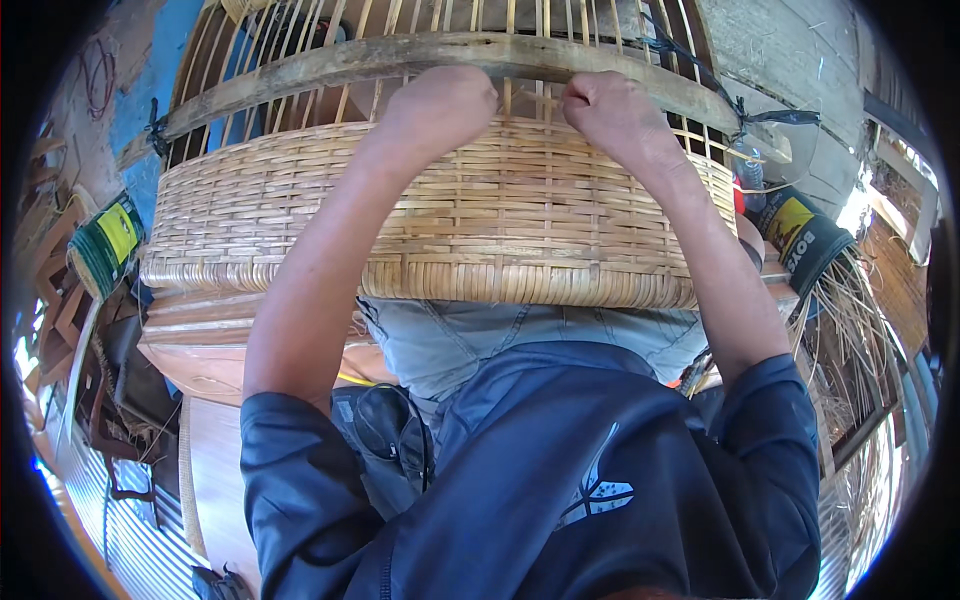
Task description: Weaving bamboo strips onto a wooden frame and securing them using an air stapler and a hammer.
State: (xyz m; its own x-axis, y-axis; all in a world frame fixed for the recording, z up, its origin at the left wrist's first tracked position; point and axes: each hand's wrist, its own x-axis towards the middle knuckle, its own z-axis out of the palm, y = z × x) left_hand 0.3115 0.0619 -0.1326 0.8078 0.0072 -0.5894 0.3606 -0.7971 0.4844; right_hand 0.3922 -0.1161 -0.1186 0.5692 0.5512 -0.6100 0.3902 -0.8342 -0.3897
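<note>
The bare left hand [440, 102] and bare right hand [617, 112] hide most fingertips; slim pale stakes [507, 98] above the tan woven-cane panel [520, 215] are cut off at top.

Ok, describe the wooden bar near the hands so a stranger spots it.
Start at the big tan woven panel. Thin upright canes rise beyond it, and the wooden bar crosses them by the left hand and right hand. Unlike the slim canes, it is broad, greyish and tied with dark strips near each end.
</note>
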